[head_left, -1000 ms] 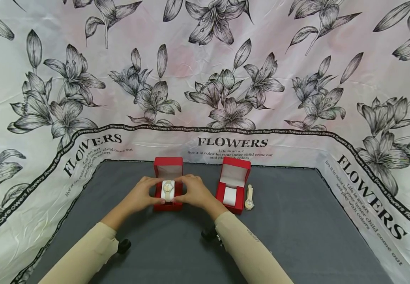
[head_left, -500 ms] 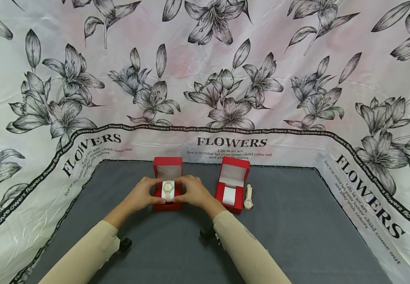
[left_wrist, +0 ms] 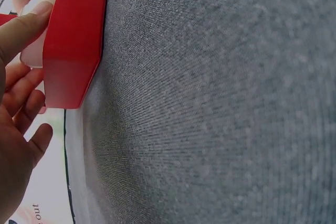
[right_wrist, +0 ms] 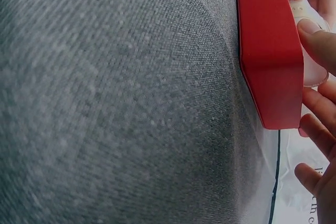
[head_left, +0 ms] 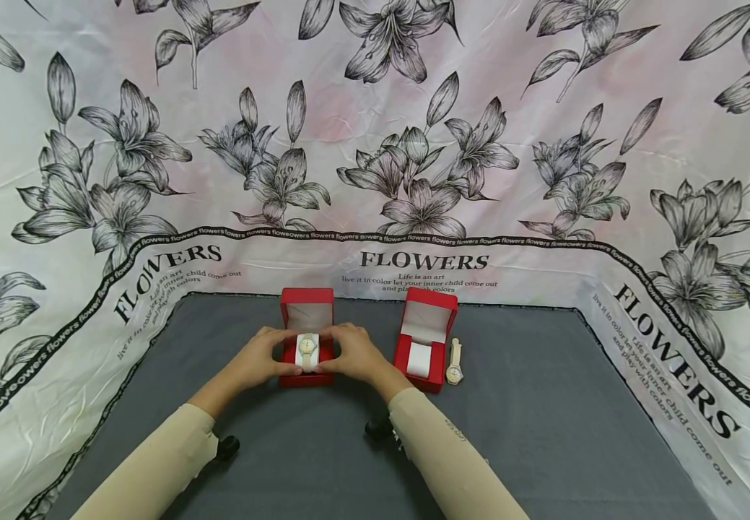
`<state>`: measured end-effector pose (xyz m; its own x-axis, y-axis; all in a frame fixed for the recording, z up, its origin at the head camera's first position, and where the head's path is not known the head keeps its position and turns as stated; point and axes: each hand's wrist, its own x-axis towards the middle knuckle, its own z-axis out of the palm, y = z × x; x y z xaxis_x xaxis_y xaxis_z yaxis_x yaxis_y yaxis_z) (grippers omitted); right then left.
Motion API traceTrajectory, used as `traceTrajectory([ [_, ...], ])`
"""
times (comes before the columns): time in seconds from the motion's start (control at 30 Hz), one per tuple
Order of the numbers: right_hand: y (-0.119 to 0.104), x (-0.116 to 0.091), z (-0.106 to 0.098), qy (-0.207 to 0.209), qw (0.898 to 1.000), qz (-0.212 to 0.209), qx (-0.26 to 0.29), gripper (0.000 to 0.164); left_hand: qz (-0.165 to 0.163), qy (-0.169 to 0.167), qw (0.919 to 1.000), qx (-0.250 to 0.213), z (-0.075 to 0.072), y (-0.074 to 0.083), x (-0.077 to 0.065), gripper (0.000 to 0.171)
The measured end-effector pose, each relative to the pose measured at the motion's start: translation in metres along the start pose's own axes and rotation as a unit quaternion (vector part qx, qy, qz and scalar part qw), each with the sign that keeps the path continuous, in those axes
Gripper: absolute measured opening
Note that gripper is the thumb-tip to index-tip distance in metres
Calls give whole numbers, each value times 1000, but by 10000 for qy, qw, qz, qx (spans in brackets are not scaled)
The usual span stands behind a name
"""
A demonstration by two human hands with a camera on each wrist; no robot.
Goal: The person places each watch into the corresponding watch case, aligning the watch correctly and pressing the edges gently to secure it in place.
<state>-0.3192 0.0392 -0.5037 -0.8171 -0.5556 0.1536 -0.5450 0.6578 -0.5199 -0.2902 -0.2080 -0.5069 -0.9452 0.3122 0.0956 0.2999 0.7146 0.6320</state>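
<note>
A cream-strapped watch (head_left: 307,347) is wrapped around a white cushion (head_left: 315,357) at the left open red box (head_left: 307,296). My left hand (head_left: 263,355) grips the cushion from the left, and my right hand (head_left: 356,354) grips it from the right. Both thumbs lie at its near end, with fingers at the far end. In the left wrist view the cushion stands partly above the wall of the red box (left_wrist: 76,40). The right wrist view shows the watch strap (right_wrist: 298,9) between the thumb and fingers; how deep the cushion sits is hidden.
A second open red box (head_left: 439,361) stands to the right, holding a bare white cushion (head_left: 419,360). Beside it lies another cream-strapped watch (head_left: 455,370). Grey cloth (head_left: 530,419) covers the table, and a flower-printed sheet (head_left: 426,144) rises behind.
The cushion with its watch has shifted very slightly towards me, both hands keeping their grip. The boxes and the second watch have not moved.
</note>
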Motion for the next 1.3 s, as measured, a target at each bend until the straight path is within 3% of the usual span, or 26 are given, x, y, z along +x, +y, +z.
traceTrajectory([
  [0.33,1,0,0,-24,10000,-29,-48,65,23,26,10000,88,0,-1,2,79],
  [0.77,-3,-2,1,53,9997,-41,-222,62,334,57,9991,243,0,-2,4,72],
  [1.07,3,-2,3,111,9993,76,353,58,328,93,9990,291,1,-2,5,70],
  [1.3,4,-1,5,164,9993,-13,341,56,315,102,9991,279,2,-2,2,68],
])
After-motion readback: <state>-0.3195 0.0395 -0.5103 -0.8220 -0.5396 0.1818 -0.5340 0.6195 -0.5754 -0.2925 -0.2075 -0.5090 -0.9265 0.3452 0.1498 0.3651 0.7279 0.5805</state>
